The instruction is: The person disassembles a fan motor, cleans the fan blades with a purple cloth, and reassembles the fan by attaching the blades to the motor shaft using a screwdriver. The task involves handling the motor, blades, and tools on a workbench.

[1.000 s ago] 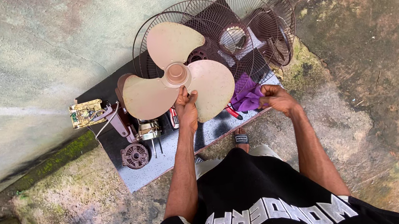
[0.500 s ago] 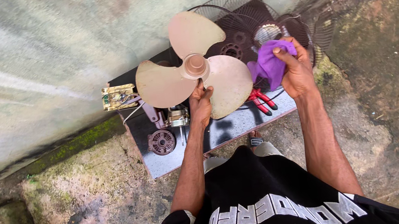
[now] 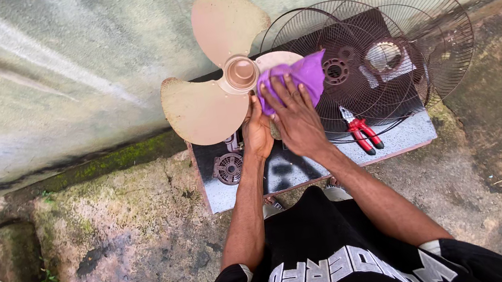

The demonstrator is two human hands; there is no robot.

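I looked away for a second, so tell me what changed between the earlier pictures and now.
The right hand picked the purple cloth up off the board and brought it across onto the fan blade, where it now presses. The left hand kept its grip on the blade throughout. The red pliers, wire fan guards and small motor part stayed where they were on the board.

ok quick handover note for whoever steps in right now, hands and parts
Left hand: grips the beige three-blade plastic fan blade from below, tilted up off the board.
Right hand: presses a purple cloth on the blade nearest it.
Nearby: dark wire fan guards, red-handled pliers, small round vented motor part on the dark board.
Done: fan is apart.
Left: two blades show no cloth contact.
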